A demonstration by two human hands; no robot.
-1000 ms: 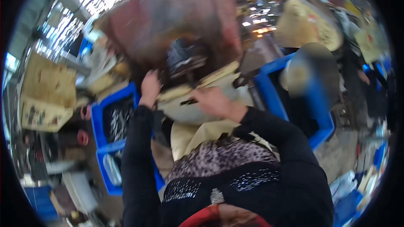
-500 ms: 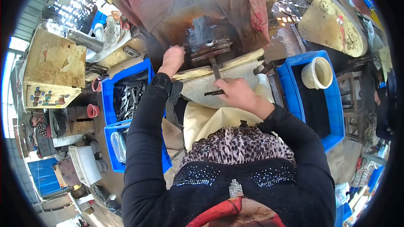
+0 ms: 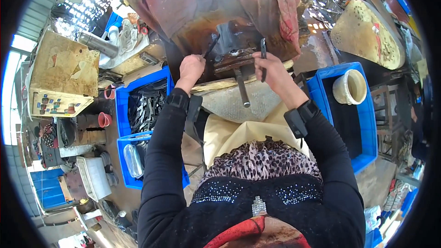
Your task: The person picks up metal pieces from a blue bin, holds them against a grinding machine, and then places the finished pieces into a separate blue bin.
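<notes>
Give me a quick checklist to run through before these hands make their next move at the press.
1. Left hand has a firm hold on the thin dark piece: ok.
2. Right hand grips the dark metal strip: ok, held upright.
3. Fingers are clear of the press die: cannot tell, both hands are right beside it.
4. Lever is free of obstruction: ok, nothing rests on it.
5. Stock is within reach in the left blue bin: ok, dark parts inside.
6. Right blue bin has room: ok, it holds only a white cup.
</notes>
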